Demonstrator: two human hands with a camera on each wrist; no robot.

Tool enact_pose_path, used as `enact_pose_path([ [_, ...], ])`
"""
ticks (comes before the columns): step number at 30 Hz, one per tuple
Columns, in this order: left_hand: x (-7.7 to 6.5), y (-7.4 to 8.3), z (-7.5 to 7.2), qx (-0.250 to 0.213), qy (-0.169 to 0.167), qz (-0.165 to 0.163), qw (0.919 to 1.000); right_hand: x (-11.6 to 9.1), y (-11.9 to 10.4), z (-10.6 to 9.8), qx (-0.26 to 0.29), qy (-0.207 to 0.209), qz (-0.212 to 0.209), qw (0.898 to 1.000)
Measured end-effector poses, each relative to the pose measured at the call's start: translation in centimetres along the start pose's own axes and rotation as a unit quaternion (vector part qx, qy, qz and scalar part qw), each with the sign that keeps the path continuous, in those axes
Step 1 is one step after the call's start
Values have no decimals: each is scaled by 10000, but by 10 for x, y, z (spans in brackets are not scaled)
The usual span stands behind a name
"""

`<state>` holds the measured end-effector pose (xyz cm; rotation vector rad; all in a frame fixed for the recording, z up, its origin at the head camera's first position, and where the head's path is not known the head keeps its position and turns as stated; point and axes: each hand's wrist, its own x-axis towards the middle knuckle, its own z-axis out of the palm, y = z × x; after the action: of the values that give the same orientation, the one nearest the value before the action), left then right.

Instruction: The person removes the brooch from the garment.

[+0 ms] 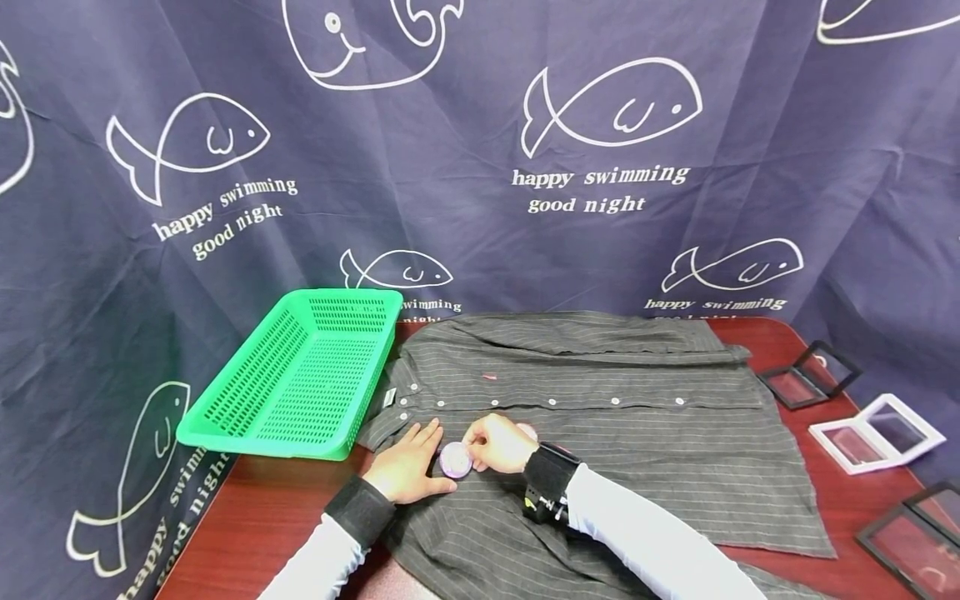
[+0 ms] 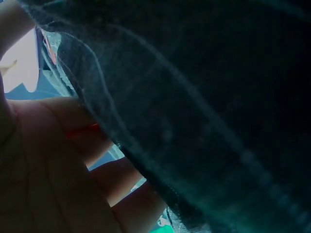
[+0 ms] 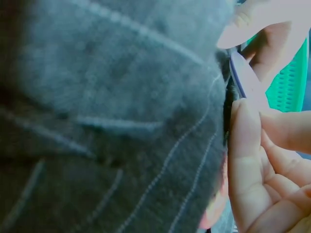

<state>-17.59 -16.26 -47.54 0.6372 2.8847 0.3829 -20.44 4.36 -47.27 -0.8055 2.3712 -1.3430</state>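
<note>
Toward the near left of the striped shirt (image 1: 622, 375), the head view shows your left hand (image 1: 406, 468) spread on it and, just beside, your right hand (image 1: 501, 443) pinching a round pale disc (image 1: 454, 460), right of the green basket (image 1: 262, 448). Your left-wrist view shows fingers against the shirt; your right-wrist view shows fingertips gripping the disc's edge.

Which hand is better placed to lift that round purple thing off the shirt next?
Probably the right hand: its thumb and finger pinch the edge of the round disc. The left hand lies spread on the shirt, which it might steady.
</note>
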Motion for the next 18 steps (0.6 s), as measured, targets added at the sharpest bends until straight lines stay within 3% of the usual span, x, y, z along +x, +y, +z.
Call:
enact_pose_path([
  [7,1,-1,1,43,-20,-35,10000,-9,-3,-13,43,167,-67,9998],
  [14,2,-1,1,14,-92,-71,9999,-19,-2,-27,673,247,-110,9974],
  [18,2,-1,1,11,-80,-103,9999,-24,0,-36,765,376,-237,9961],
])
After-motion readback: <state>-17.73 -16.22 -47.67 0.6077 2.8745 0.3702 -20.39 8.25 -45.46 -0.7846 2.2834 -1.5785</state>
